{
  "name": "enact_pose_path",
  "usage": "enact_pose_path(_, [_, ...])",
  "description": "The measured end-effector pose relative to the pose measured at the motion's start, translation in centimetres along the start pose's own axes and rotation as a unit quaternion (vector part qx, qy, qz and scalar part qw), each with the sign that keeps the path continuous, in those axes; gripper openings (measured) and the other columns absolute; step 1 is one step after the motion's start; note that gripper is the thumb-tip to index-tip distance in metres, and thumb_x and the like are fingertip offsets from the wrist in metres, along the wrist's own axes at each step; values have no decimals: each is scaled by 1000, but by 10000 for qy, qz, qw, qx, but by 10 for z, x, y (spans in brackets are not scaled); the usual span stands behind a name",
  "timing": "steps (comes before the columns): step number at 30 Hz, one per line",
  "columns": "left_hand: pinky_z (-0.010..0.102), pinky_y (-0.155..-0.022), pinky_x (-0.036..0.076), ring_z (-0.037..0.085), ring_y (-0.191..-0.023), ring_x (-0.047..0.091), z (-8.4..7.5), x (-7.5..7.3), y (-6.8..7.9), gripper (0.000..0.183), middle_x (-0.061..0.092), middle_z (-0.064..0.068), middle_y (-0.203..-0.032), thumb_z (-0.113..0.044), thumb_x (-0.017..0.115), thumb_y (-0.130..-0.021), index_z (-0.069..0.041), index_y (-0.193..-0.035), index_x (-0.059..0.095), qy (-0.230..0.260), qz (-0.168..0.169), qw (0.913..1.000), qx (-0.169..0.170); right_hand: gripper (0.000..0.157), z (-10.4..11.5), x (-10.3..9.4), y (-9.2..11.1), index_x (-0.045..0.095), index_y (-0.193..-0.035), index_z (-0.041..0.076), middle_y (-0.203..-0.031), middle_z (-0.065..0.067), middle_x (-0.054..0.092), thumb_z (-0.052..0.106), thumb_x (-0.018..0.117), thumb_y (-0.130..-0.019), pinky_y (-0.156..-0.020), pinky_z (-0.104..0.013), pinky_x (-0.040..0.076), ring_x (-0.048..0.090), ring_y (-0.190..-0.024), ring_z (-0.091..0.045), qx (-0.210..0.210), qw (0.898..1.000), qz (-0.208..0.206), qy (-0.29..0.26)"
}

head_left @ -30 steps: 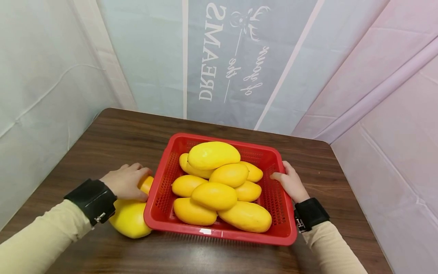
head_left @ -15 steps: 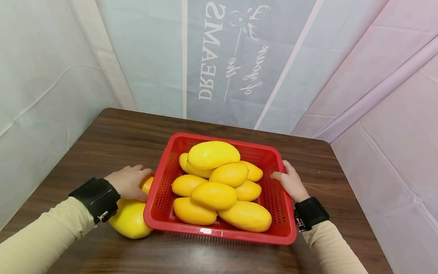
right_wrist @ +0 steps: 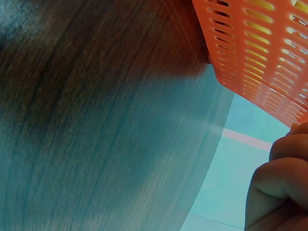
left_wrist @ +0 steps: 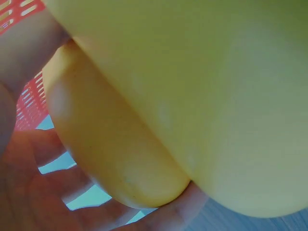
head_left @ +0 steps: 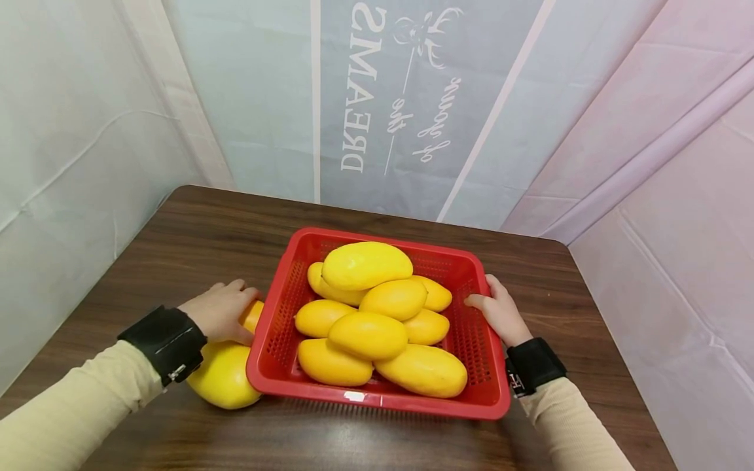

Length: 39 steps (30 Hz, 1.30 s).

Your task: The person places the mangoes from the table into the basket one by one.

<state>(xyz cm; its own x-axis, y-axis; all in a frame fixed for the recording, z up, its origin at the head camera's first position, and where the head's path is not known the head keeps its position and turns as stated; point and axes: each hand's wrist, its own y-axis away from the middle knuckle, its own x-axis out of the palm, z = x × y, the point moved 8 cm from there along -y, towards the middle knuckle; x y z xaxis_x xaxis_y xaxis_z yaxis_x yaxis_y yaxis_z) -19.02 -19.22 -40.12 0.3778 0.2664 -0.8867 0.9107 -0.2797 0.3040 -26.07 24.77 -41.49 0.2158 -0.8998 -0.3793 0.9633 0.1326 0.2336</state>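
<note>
A red plastic basket (head_left: 412, 407) with slotted walls holds several yellow mangoes (head_left: 368, 337), some piled on others. At its left side, my left hand (head_left: 218, 314) has its fingers and thumb around an orange-yellow mango (left_wrist: 106, 130), mostly covered by the hand in the head view. A larger yellow mango (head_left: 226, 379) lies just nearer to me, partly under my wrist, and fills much of the left wrist view. On the opposite side, my right hand (head_left: 503, 317) grips the basket's right rim, thumb on the inside. Curled fingers (right_wrist: 281, 180) show below that rim in the right wrist view.
A dark wood-grain table (head_left: 224, 226) bears the basket and the loose mangoes. Behind it hangs a grey-blue printed cloth (head_left: 400, 131). Pale cloth walls (head_left: 71, 131) stand close at the left and right edges.
My left hand and wrist have shifted slightly right over the mango. The basket, its mangoes and my right hand stay practically where they were.
</note>
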Motion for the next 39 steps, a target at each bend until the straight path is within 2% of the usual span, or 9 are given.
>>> enact_pose_path(6, [51, -77, 55, 26, -82, 57, -5, -6, -1, 72, 62, 9, -95, -50, 86, -59, -6, -109, 60, 13, -201, 9996, 214, 49, 2, 0, 1, 37, -137, -3, -127, -33, 56, 15, 56, -95, -72, -46, 62, 73, -92, -33, 21, 10000, -5, 5])
enact_pose_path(9, [50, -73, 54, 29, -82, 54, -7, -10, 0, 74, 60, 11, -96, -53, 85, -60, -5, -110, 61, -49, -335, 9992, 225, 50, 2, 1, 2, 37, -137, -3, -127, -33, 55, 15, 56, -95, -72, -46, 62, 73, -92, -33, 47, 10000, -5, -17])
enact_pose_path(15, [51, -68, 53, 36, -86, 48, -7, -16, 2, 82, 53, 21, -106, -52, 85, -60, -1, -121, 64, -196, -540, 9983, 56, 49, 1, 0, 1, 37, -137, -3, -126, -33, 56, 15, 56, -95, -72, -45, 62, 74, -91, -33, 19, 10000, -28, 36])
enact_pose_path(20, [51, -66, 53, 38, -86, 47, -5, -21, 4, 78, 52, 24, -107, -46, 87, -60, -2, -119, 63, -219, -606, 9979, -45, 47, 1, 0, 1, 38, -135, -4, -124, -32, 57, 14, 55, -95, -71, -45, 62, 74, -90, -32, -17, 10000, -40, 77])
enact_pose_path(32, [50, -67, 52, 31, -76, 51, 0, -40, 7, 77, 58, 14, -90, -48, 83, -65, 1, -118, 57, -385, -677, 9966, -256, 49, 1, 0, 2, 37, -136, -3, -125, -32, 56, 16, 56, -95, -71, -46, 62, 74, -91, -33, 24, 10000, -43, 38])
enact_pose_path(39, [52, -66, 55, 31, -73, 54, 1, -51, 9, 82, 59, 17, -89, -50, 83, -66, 4, -123, 57, -507, -831, 9945, -398, 51, 1, 1, 2, 37, -138, -2, -127, -32, 56, 16, 56, -95, -71, -46, 62, 74, -92, -34, 73, 10000, -20, -37])
